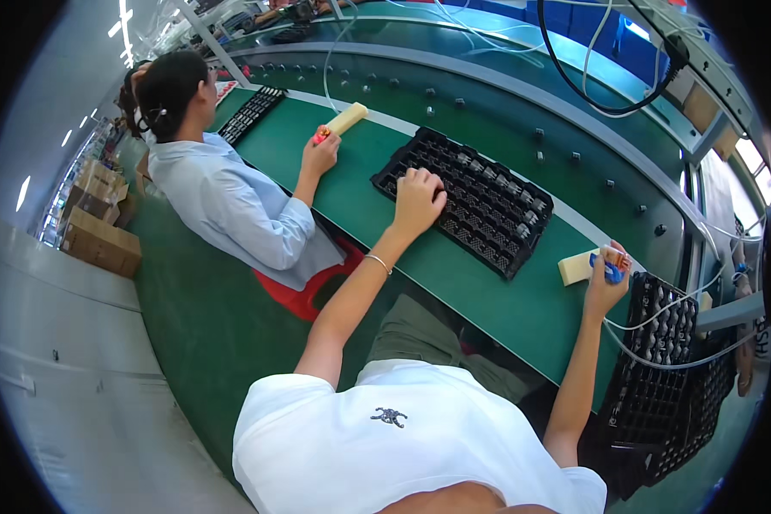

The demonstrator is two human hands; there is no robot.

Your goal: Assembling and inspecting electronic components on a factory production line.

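My left hand (420, 203) reaches over the left part of a black compartment tray (493, 248). Its fingers are curled down at the cells, and whatever they pinch is too small or hidden to name. Metallic small parts sit in several cells along the tray's far and right side. At the right, my right hand (604, 291) is closed around a small blue-and-orange object (610, 267), whose kind I cannot make out. Just left of that hand, a pale yellow block (577, 267) lies on the green work surface (497, 304).
A co-worker in light blue (223, 193) sits at the left, holding a red object beside another pale yellow block (349, 118). Small metallic parts dot the green belt (488, 107) beyond a rail. Black trays (660, 343) and white tubing (660, 366) are at the right.
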